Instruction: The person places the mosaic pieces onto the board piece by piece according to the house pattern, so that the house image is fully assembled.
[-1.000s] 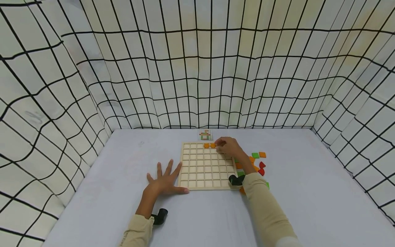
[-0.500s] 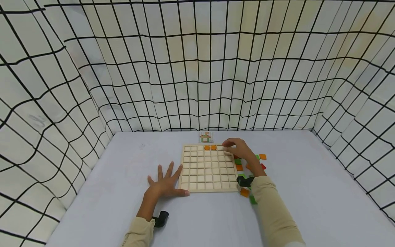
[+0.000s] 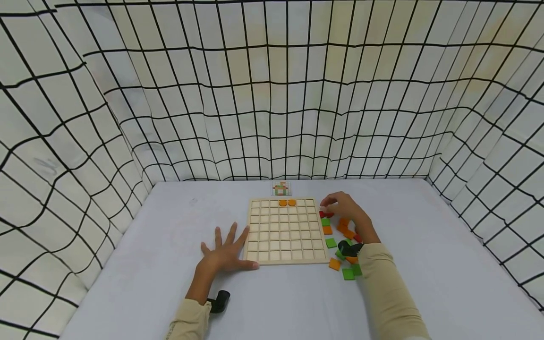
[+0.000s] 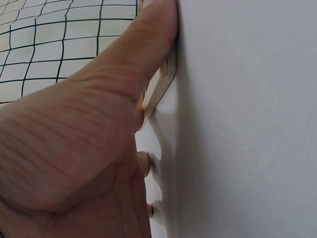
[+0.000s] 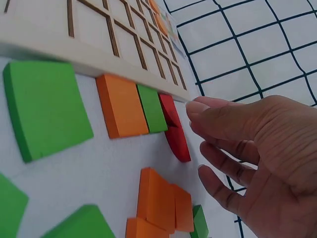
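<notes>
The right hand [image 3: 346, 207] had moved rightward off the far part of the board [image 3: 280, 236] and hovered just beyond its right edge, over two red pieces [image 5: 174, 126]. Its thumb and fingers were loosely bent with a narrow space between them, and no piece showed in its hold; whether a fingertip touched the red could not be told. A second earlier it was beside the two orange discs [image 3: 287, 203], which had stayed side by side in the board's far row. That shift seemed to bring the hand back to the loose supply, and with just those two pieces laid in the grid, the work looked barely begun. Green tiles [image 3: 331, 242] and orange tiles [image 3: 334, 264] lay scattered on the white table [image 3: 170, 217] to the right, some close along the board's edge. At the left, the left hand [image 3: 225, 255] had stayed spread wide, its thumb at the board's near left corner. A small patterned card [image 3: 281, 188] lay just past the far edge.
</notes>
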Demonstrator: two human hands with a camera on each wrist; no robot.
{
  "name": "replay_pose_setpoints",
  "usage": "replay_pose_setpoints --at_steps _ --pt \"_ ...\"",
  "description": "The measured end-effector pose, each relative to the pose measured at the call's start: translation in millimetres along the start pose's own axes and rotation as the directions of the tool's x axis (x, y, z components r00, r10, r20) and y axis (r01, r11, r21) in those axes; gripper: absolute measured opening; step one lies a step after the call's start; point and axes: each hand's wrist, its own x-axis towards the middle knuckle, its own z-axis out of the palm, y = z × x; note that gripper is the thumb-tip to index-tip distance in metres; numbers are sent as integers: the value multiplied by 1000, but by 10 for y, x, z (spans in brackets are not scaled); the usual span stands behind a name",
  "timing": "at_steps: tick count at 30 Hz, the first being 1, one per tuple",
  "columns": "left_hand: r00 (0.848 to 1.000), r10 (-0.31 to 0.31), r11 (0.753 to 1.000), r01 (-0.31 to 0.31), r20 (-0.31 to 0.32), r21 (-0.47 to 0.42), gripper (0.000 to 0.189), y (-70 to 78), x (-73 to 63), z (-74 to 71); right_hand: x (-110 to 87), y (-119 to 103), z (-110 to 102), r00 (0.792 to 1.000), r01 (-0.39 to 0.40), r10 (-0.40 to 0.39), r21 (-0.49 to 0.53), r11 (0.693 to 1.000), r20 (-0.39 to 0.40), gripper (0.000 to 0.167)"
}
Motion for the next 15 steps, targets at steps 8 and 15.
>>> replay_pose_setpoints --at_steps 8,15 --pt "1000 0 1000 0 -2 9 110 8 -3 -14 -25 93 5 999 18 -17 -35 999 39 21" --pt "1000 1 1000 -1 -2 4 110 33 -44 -37 -29 55 37 999 24 -21 -65 998 43 20"
